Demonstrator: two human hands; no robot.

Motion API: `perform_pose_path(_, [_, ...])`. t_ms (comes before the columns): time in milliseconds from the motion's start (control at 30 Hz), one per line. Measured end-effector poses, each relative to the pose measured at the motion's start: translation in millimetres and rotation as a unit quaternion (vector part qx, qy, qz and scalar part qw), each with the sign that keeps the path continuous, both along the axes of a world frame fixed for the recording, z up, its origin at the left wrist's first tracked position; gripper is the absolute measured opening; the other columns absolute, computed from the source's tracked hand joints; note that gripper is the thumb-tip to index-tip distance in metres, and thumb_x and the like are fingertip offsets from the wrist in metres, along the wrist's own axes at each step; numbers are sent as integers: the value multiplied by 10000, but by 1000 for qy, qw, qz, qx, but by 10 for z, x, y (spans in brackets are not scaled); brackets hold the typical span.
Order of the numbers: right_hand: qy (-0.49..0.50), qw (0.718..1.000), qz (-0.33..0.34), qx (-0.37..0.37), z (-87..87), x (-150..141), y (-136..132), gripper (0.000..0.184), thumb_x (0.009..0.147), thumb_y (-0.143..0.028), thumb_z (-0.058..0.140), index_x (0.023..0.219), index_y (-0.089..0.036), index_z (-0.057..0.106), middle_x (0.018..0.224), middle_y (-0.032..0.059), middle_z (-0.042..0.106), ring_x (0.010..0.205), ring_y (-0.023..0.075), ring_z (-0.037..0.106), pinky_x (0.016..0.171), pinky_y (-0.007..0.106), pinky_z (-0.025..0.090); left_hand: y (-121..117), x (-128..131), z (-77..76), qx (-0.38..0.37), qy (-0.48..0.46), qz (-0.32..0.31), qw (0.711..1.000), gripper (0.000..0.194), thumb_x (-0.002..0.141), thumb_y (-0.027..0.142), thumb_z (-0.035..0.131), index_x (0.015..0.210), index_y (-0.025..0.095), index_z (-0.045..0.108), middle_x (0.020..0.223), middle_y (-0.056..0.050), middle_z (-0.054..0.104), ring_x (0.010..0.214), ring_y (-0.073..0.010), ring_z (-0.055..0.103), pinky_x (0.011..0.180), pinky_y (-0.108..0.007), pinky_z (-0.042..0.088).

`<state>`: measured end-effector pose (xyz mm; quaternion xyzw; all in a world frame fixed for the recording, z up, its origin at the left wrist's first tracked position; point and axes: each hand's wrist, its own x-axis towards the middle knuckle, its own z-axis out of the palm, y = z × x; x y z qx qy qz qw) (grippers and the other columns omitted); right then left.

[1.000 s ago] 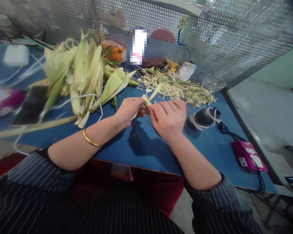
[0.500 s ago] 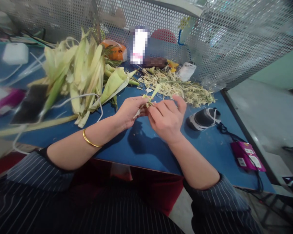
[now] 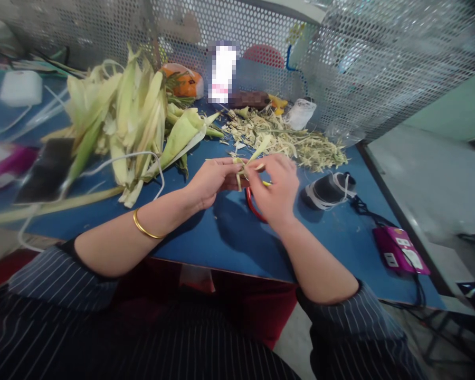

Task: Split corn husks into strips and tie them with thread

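A small knotted piece of corn husk point(image 3: 257, 149) is between my two hands, over the front part of the blue table. My left hand point(image 3: 210, 178), below a gold bangle, pinches it between thumb and fingers. My right hand point(image 3: 277, 182) is closed on a strip of the same husk from the other side; its fingertips are partly hidden. Below and behind my right hand shows a red loop handle point(image 3: 254, 206) with a bit of yellow, which looks like scissors; the rest is covered by the hand, and I cannot tell whether it is touched.
Corn husks point(image 3: 136, 121) are heaped at left, near a white cable and a dark flat device point(image 3: 45, 170). Husk scraps point(image 3: 301, 140) lie at the back. At right are a black spool point(image 3: 325, 191) wound with white string and a purple power strip point(image 3: 401, 250). A perforated screen point(image 3: 332, 68) stands behind.
My right hand has turned and shifted slightly, its raised finger now folded in. The red handle beneath it has come into view. My left hand has hardly moved and still pinches the husk.
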<state>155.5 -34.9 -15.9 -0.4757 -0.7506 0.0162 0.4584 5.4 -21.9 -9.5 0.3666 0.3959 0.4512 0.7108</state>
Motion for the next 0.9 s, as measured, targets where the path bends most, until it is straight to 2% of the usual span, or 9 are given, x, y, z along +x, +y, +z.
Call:
perform_pose_path(67, [152, 980, 1, -126, -22, 33, 80, 120, 844, -291, 635, 754, -212, 641, 745, 22, 676, 731, 180, 627, 753, 365, 510, 3, -13, 15, 2, 6, -13, 1000, 106, 849, 153, 635, 856, 130, 738, 733, -55, 721, 635, -123, 671, 633, -247, 505])
perform_pose_path(167, [302, 906, 53, -292, -85, 71, 194, 135, 762, -318, 691, 739, -197, 635, 672, 0, 663, 640, 151, 619, 659, 313, 510, 7, -26, 19, 11, 17, -21, 1000, 105, 844, 166, 656, 889, 133, 746, 800, -65, 747, 635, -111, 669, 642, -241, 508])
perform_pose_path(267, [321, 883, 80, -333, -147, 97, 254, 177, 779, -357, 691, 772, -194, 624, 703, 12, 686, 648, 143, 637, 673, 307, 523, 20, -38, 18, 24, 35, -9, 999, 82, 822, 150, 686, 874, 123, 744, 830, -63, 755, 609, -88, 650, 632, -222, 504])
perform_pose_path(367, [245, 933, 47, -259, -166, 121, 253, 131, 869, -316, 594, 949, -213, 601, 727, 10, 699, 661, 162, 656, 674, 326, 528, 55, -62, 24, 22, 31, 26, 999, 56, 821, 141, 687, 858, 121, 724, 825, -61, 757, 596, -85, 649, 600, -209, 495])
perform_pose_path(433, [147, 971, 20, -187, -138, 134, 219, 203, 880, -226, 558, 1083, -227, 563, 773, 5, 721, 712, 181, 676, 706, 343, 523, 88, -79, 22, 14, 22, 53, 998, 47, 822, 141, 683, 862, 132, 707, 828, -56, 759, 616, -89, 659, 577, -199, 481])
perform_pose_path(533, [-1, 991, 57, -124, -43, 138, 141, 338, 878, -132, 540, 1199, -237, 526, 921, 13, 751, 834, 190, 699, 772, 337, 511, 133, -94, 0, 10, 29, 85, 996, 29, 812, 132, 681, 840, 135, 683, 777, -37, 739, 621, -89, 660, 553, -189, 459])
perform_pose_path(633, [-150, 981, 111, -50, 46, 128, 90, 347, 904, -105, 521, 1222, -238, 556, 1047, 35, 746, 920, 190, 695, 847, 337, 492, 153, -94, -35, 29, 44, 97, 994, 25, 792, 122, 686, 811, 127, 670, 691, -5, 687, 581, -78, 634, 554, -189, 453])
perform_pose_path(733, [-270, 955, 116, 36, 67, 130, 97, 302, 950, -110, 479, 1198, -225, 604, 1143, 66, 720, 930, 184, 670, 861, 334, 469, 151, -89, -51, 40, 49, 100, 993, 32, 784, 123, 690, 786, 123, 658, 649, 12, 646, 527, -56, 571, 532, -186, 430])
perform_pose_path(900, [-348, 923, 117, 112, 23, 147, 147, 261, 998, -144, 425, 1076, -189, 669, 1050, 61, 724, 871, 174, 641, 840, 326, 457, 143, -81, -52, 4, 47, 88, 995, 68, 768, 104, 697, 738, 127, 639, 579, 31, 569, 466, -41, 462, 497, -195, 391])
